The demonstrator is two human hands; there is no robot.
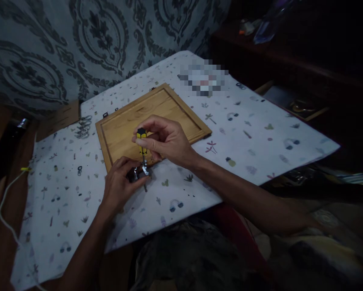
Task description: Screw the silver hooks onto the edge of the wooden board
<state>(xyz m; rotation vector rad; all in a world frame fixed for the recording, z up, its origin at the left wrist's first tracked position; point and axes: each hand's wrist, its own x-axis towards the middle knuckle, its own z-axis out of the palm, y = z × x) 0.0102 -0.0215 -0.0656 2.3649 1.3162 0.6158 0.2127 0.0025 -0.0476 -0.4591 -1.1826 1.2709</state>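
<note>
A small screwdriver (143,148) with a yellow and black handle stands nearly upright in the fingers of my right hand (166,139), its tip pointing down. Below it, my left hand (119,182) pinches a small shiny metal hinge (145,171) between thumb and fingers, at the near edge of a wooden cabinet door (147,108). The screwdriver's tip meets the hinge; whether it sits in a screw is too small to tell. My left fingers partly cover the hinge. The door lies flat, framed panel up, beneath my right hand.
A patterned white cloth (254,141) covers the table. Left of the door lie several shiny metal pieces (83,127) beside brown cardboard (60,119). A white cable (10,226) runs along the left edge. At the right is an open drawer (290,103); a patterned wall (96,36) stands behind.
</note>
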